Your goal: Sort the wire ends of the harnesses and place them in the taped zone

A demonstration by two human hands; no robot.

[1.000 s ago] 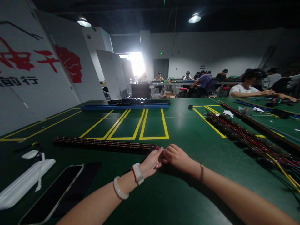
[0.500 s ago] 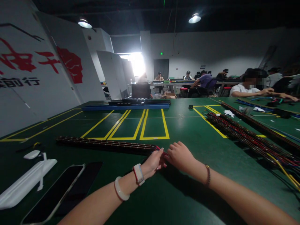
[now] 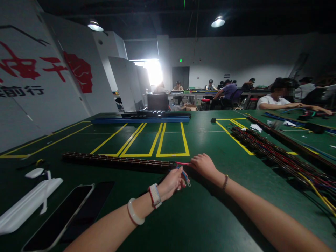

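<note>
A long dark bundle of wired strips lies across the green table, its right end by my hands. My left hand is closed at that end on a blue wire tipped with a metal lug. From the same end a red wire runs to the right into my right hand, whose fingers are closed around it. The right hand's fingertips are hidden behind its back. A watch with a woven band and a pale bangle are on my left arm.
At left lie a phone and a white plastic piece. More wire bundles lie at right. Blue-edged rails rest at the far edge beyond yellow tape. A co-worker sits at far right.
My right hand has moved slightly up and right, away from my left hand. The red wire now shows stretched between them, and the blue wire with its lug has come into view.
</note>
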